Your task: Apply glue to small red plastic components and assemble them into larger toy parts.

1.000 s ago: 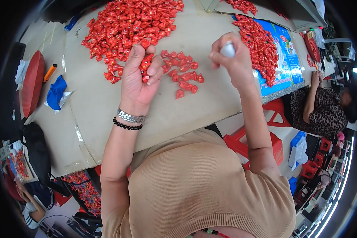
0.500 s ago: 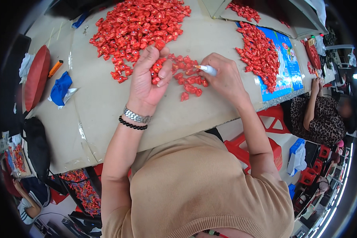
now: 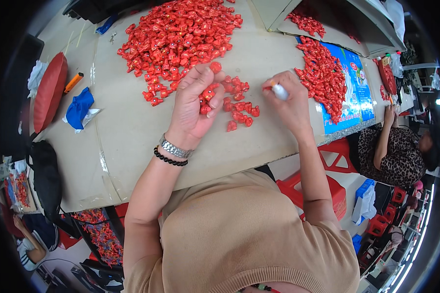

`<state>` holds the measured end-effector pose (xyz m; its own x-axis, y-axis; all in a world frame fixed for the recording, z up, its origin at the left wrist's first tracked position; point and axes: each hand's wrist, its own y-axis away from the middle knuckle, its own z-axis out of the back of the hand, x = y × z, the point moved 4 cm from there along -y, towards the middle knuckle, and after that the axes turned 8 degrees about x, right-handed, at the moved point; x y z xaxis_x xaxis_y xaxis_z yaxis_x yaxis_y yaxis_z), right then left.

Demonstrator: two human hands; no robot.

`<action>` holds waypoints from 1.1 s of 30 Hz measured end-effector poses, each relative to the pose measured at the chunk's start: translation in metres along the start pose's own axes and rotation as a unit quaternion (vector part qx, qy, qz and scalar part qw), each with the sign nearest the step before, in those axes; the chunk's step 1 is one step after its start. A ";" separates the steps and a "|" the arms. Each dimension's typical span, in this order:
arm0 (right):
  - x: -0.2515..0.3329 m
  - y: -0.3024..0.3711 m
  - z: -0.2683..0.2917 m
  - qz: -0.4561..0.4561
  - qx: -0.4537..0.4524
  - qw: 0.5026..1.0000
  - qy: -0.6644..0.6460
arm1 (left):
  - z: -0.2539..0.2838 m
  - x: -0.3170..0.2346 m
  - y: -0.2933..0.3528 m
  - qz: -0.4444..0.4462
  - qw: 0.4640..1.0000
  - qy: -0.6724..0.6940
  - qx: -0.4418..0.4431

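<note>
Several small glossy red plastic pieces point(image 3: 208, 93) sit in my left hand point(image 3: 189, 105), its fingers curled round them and one held up between thumb and forefinger. My right hand point(image 3: 294, 105) grips a white pen-like applicator point(image 3: 280, 92) with an orange tip, held above the table away from the left hand. A speck of red shows at the right fingertips, too small to name. Between the hands lies a loose group of red pieces point(image 3: 239, 113). Beyond the left hand rises a large heap of similar red pieces point(image 3: 181, 36), some with pale dots.
More red pieces point(image 3: 322, 73) lie on a blue printed sheet point(image 3: 359, 93) at the right, beside a grey box point(image 3: 274, 17). At the left are a red tray point(image 3: 51, 93), an orange marker point(image 3: 74, 83) and a blue cloth point(image 3: 78, 107). Another person point(image 3: 391, 151) sits at the far right.
My right hand has drawn to the right with the applicator, away from the loose group, and its tip has turned. The left hand keeps its pieces. The whole view has shifted slightly.
</note>
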<state>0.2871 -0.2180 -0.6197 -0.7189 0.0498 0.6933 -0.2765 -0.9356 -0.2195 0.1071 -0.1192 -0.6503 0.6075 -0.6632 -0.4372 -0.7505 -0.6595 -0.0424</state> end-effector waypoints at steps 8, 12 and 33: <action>0.039 -0.029 -0.015 -0.143 0.013 0.899 -0.415 | -0.006 -0.005 0.002 -0.012 0.992 -0.120 -0.045; 0.038 -0.034 -0.026 -0.159 0.033 0.870 -0.465 | -0.007 -0.004 0.002 -0.011 0.989 -0.140 -0.055; 0.034 -0.033 -0.036 -0.084 -0.019 0.910 -0.407 | 0.000 0.003 0.003 0.023 0.991 -0.122 -0.056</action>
<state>0.2490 -0.1726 -0.6136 0.0405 -0.0989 0.9943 -0.3724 -0.9249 -0.0769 0.1070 -0.1230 -0.6516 0.4816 -0.5980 -0.6407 -0.7349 -0.6738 0.0765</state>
